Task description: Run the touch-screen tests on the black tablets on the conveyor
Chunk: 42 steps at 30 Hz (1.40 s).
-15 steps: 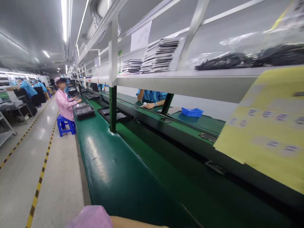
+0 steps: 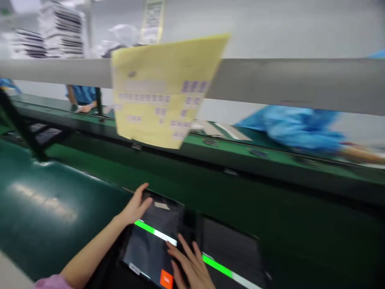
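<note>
A dark tablet-like panel (image 2: 156, 241) with a green strip and an orange tag lies on the green conveyor belt (image 2: 45, 200) right in front of me. My left hand (image 2: 136, 206) grips the panel's far left corner, fingers curled over its edge. Fingers spread, my right hand (image 2: 189, 267) lies flat on the panel's near right part. A second dark panel (image 2: 231, 245) with a green strip lies just to the right. The picture is smeared by motion.
A yellow label sheet (image 2: 165, 92) hangs from the grey shelf (image 2: 300, 80) above the belt. Stacks of dark panels (image 2: 60, 32) stand on the shelf at left. Across the line sit a person in blue (image 2: 294, 126) and another person (image 2: 81, 98).
The view has swung right and down from the long aisle to the belt in front of me. Both my hands now show, resting on the dark panel.
</note>
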Available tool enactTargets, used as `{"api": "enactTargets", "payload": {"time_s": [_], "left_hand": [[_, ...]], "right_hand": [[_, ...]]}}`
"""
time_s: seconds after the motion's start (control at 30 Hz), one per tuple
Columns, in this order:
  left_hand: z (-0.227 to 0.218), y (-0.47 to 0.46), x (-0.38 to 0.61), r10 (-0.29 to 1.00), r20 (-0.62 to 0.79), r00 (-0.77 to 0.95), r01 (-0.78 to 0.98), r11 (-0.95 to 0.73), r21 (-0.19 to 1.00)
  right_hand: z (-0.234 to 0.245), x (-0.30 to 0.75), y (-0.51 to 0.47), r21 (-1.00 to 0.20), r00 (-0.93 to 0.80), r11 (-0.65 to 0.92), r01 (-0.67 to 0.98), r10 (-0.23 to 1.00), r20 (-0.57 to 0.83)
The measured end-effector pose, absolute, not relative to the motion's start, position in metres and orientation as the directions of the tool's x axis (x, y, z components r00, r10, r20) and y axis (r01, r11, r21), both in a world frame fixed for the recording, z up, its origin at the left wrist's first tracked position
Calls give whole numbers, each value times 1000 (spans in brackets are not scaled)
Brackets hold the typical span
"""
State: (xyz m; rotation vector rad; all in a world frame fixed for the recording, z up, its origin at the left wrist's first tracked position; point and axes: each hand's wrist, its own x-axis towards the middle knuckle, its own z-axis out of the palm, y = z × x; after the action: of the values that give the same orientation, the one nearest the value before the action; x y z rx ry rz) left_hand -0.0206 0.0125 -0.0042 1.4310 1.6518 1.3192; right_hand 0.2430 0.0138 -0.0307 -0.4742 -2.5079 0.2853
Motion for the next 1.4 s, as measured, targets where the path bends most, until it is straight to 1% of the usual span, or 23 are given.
{"api": "enactTargets", "payload": {"time_s": [0.1, 0.27, 0.33, 0.4, 0.47, 0.53, 0.57, 0.63, 0.73, 0.87, 1.0, 1.27, 1.4], "left_hand": [[-6, 21, -27, 954, 165, -252, 368, -64, 928], [-8, 23, -29, 950, 163, -266, 387, -49, 921], [-10, 25, -32, 950, 160, -270, 391, -44, 919], [-11, 28, -34, 951, 155, -269, 387, -40, 921], [-12, 30, -36, 951, 156, -268, 382, -43, 923], [-12, 32, -37, 950, 162, -268, 376, -52, 925], [-12, 33, -37, 949, 166, -269, 372, -56, 926], [-14, 35, -39, 947, 171, -273, 365, -62, 929], [-16, 37, -40, 945, 174, -277, 351, -69, 934], [-16, 37, -41, 947, 168, -274, 341, -68, 937], [-16, 38, -42, 946, 173, -275, 351, -68, 934], [-15, 38, -42, 946, 170, -278, 377, -55, 924], [-14, 38, -41, 947, 167, -276, 385, -51, 922]], "right_hand": [[-6, 233, 14, -300, -763, 883, 361, 465, 449], [4, 222, 11, -384, -764, 830, 404, 537, 358], [4, 231, 19, -420, -738, 812, 405, 562, 374], [3, 251, 36, -456, -663, 765, 455, 633, 399], [-2, 281, 57, -506, -526, 647, 571, 761, 380], [-12, 316, 77, -567, -325, 435, 699, 900, 289], [-17, 332, 84, -589, -221, 319, 742, 947, 234], [-29, 360, 94, -603, -76, 157, 782, 985, 157], [-43, 383, 97, -604, 4, 54, 795, 995, 95], [-51, 385, 95, -620, 15, 14, 784, 999, 41], [-50, 381, 95, -647, 25, 3, 762, 999, 34], [-36, 368, 93, -706, -19, 73, 705, 996, 84], [-33, 355, 91, -712, -70, 98, 696, 995, 68]]}}
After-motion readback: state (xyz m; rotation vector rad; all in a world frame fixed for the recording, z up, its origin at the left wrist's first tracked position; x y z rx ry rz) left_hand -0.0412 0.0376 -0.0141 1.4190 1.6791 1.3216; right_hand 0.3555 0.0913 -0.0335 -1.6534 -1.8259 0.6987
